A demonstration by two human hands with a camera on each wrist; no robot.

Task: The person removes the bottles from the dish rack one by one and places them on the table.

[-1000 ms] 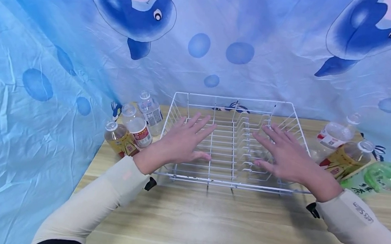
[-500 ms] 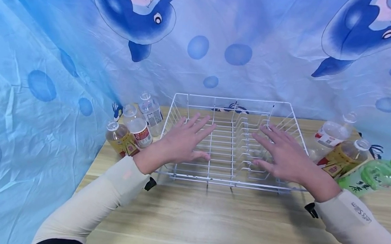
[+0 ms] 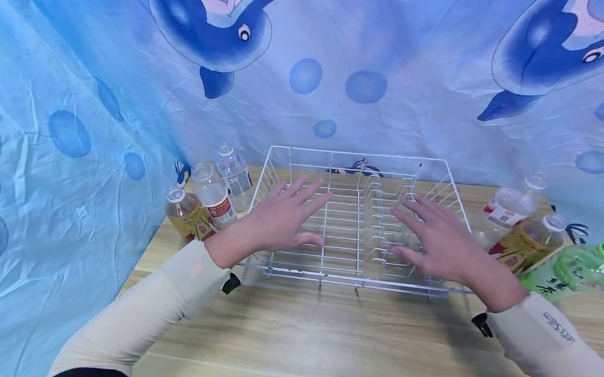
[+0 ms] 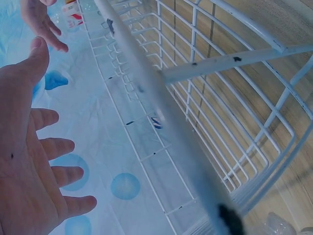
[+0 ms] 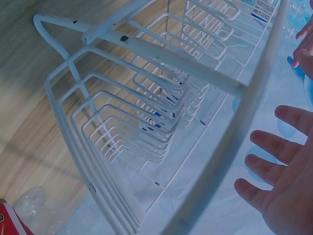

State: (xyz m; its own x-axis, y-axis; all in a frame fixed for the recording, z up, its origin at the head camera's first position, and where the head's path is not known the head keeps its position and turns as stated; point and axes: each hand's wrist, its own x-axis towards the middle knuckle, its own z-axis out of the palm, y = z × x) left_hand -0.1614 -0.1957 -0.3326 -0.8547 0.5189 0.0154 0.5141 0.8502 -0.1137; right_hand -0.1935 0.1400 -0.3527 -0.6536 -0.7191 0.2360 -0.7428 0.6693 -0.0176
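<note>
A white wire dish rack (image 3: pixel 340 253) stands on the wood-grain table. My left hand (image 3: pixel 283 218) is held over its left part, fingers spread, holding nothing. Over the right part, above the row of plate slots (image 3: pixel 380 219), my right hand (image 3: pixel 440 239) is spread the same way. Both thumbs point inward. From the left wrist view, the left palm (image 4: pixel 29 166) shows above the rack's rim with straight fingers. The right wrist view likewise shows the right hand (image 5: pixel 288 171) above the rim, its fingers apart.
Left of the rack stand a yellow-labelled bottle (image 3: pixel 190 214), a red-and-white labelled bottle (image 3: pixel 214 196) and a clear bottle (image 3: pixel 235 174). To the right are a clear bottle (image 3: pixel 510 207), a yellow-labelled bottle (image 3: pixel 526 241) and a green bottle (image 3: pixel 577 269). A blue dolphin-print curtain (image 3: pixel 401 35) hangs behind.
The head view has shifted slightly, so the right-hand bottles and the curtain's prints sit a little differently in frame. Both hands stay spread over the rack.
</note>
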